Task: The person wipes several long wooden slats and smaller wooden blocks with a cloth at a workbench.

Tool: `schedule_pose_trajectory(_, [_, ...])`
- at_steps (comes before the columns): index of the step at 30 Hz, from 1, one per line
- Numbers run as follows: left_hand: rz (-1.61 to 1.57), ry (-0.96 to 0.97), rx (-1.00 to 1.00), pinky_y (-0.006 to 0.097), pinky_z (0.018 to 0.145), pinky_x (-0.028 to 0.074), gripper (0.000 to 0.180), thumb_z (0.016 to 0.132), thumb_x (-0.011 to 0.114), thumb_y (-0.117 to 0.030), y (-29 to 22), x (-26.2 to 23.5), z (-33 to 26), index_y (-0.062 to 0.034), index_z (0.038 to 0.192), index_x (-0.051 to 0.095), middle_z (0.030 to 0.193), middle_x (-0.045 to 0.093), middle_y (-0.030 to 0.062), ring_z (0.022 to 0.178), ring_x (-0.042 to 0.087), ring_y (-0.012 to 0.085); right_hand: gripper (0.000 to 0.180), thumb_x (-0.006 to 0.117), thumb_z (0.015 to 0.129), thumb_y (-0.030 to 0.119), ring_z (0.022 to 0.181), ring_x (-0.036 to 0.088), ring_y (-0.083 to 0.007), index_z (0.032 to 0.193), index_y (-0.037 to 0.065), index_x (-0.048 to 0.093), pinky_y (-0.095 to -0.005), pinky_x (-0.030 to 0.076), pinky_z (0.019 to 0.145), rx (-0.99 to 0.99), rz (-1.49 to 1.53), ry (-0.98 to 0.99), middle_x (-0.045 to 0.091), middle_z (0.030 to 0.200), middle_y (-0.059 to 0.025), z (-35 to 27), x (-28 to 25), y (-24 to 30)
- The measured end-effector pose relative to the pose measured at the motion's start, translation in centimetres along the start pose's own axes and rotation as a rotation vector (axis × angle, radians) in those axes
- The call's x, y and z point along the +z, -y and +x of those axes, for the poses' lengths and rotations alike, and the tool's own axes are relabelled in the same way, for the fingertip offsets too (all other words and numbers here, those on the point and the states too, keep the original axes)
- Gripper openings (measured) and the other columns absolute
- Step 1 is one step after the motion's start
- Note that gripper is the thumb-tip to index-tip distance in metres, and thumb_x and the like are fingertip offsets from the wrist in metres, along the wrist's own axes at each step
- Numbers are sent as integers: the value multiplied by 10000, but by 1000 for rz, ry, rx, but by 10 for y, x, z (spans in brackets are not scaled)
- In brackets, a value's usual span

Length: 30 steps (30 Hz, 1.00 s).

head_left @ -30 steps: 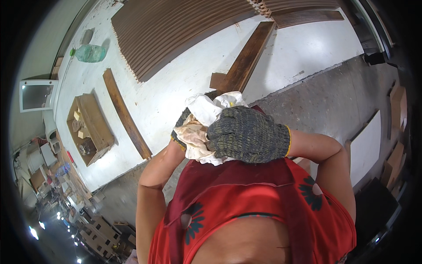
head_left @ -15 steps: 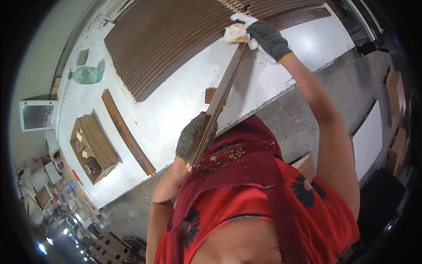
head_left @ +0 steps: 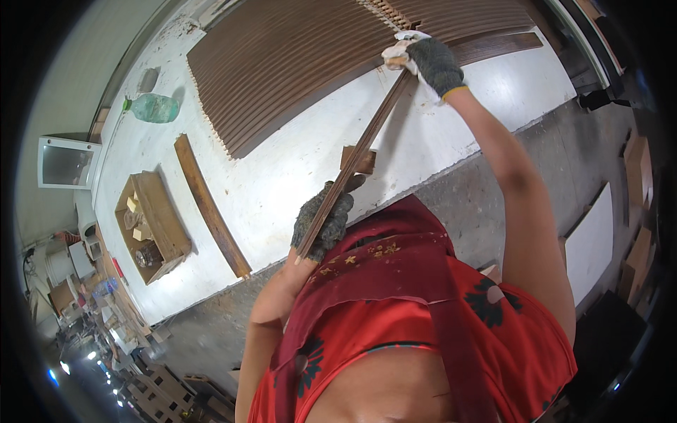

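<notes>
Left hand [head_left: 337,222]: gloved, closed around the near end of the wooden strip [head_left: 372,134]
Right hand [head_left: 437,65]: gripping a pale cloth [head_left: 395,56] at the far end
Wooden strip: slanting inward from the worktop's [head_left: 271,190] front edge

Brown slats [head_left: 296,77] lie side by side on a white table [head_left: 282,176], with a green bottle [head_left: 154,108], open box [head_left: 169,224], single board [head_left: 210,210] and small block [head_left: 367,165].
</notes>
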<state>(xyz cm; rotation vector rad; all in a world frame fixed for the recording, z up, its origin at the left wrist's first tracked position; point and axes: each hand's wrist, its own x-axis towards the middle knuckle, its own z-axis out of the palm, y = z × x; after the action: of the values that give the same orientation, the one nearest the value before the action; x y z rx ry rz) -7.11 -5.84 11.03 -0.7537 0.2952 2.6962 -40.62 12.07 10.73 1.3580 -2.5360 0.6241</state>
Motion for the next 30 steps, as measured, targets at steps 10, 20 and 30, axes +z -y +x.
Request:
schedule_pose_trajectory(10, [443, -204, 200, 283, 843, 492, 284, 997, 422, -135, 16, -22, -10, -55, 1263, 481, 1114, 573, 79, 985, 567, 161, 275, 580, 796, 201, 1014, 589, -260, 1039, 94, 655, -407, 461, 883, -433, 566, -87, 622, 1080, -97, -85, 17, 188])
schedule_pose_trajectory(20, [159, 54, 88, 330, 600, 578, 542, 971, 465, -378, -3, 1, -25, 60, 1275, 367, 1061, 558, 225, 757, 641, 277, 444, 528, 844, 392, 1001, 594, -251, 1124, 54, 603, -404, 495, 812, -82, 1133, 59, 631, 1075, -134, -65, 69, 116])
schedule_pose_trajectory(30, [-163, 144, 2, 413, 698, 575, 777, 891, 544, -492, 0, 19, -31, 118, 1306, 301, 1046, 562, 309, 942, 621, 337, 162, 662, 835, 58, 939, 624, -218, 993, 35, 689, -310, 483, 848, 333, 285, -465, 667, 984, -97, -79, 41, -36])
